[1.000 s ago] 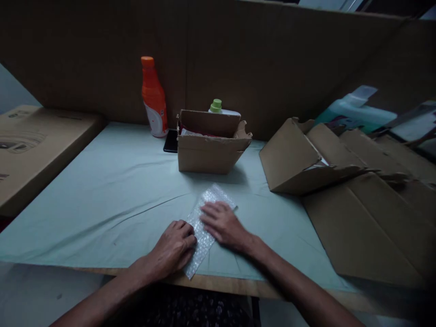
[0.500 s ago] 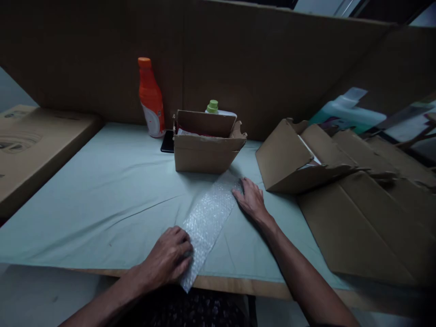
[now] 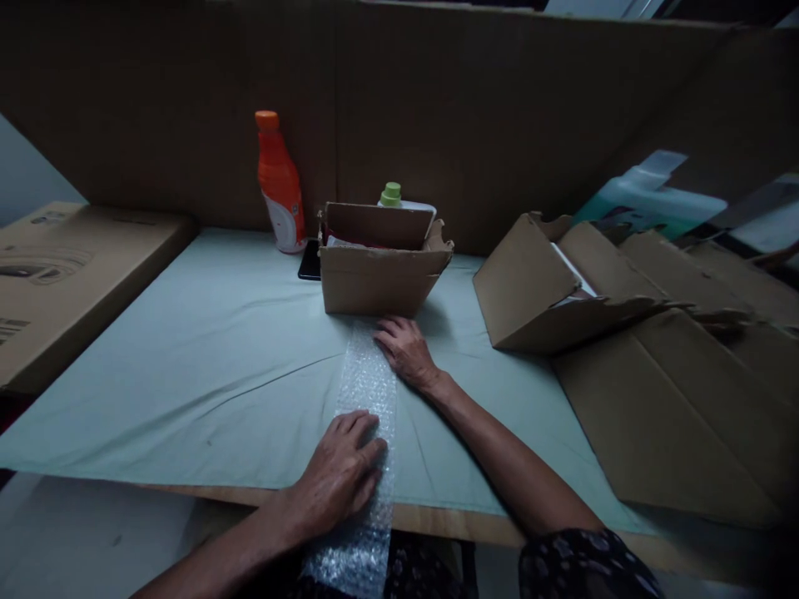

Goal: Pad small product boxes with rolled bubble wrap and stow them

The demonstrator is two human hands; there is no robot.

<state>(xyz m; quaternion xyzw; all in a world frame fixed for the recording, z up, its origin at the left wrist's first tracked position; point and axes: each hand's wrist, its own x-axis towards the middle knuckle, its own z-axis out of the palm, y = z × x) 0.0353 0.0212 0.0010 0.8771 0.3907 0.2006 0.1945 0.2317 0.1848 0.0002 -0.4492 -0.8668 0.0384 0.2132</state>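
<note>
A strip of clear bubble wrap runs from the small open cardboard box down over the table's front edge, where its near end hangs. My left hand rests on the strip's lower part, palm down, with its fingers a little apart. Further up, my right hand lies on the strip's upper right edge, its fingers stretched out just in front of the small cardboard box. What is under both palms is hidden.
Behind the box stand an orange bottle, a green-capped bottle and a black phone-like slab. Cardboard boxes crowd the right, near a teal-filled container. A flat carton lies left; a cardboard wall closes the back.
The bubble wrap has swung from a slant to nearly straight, and more hangs over the front edge. My right hand has moved left with its far end; my left hand has shifted right onto it.
</note>
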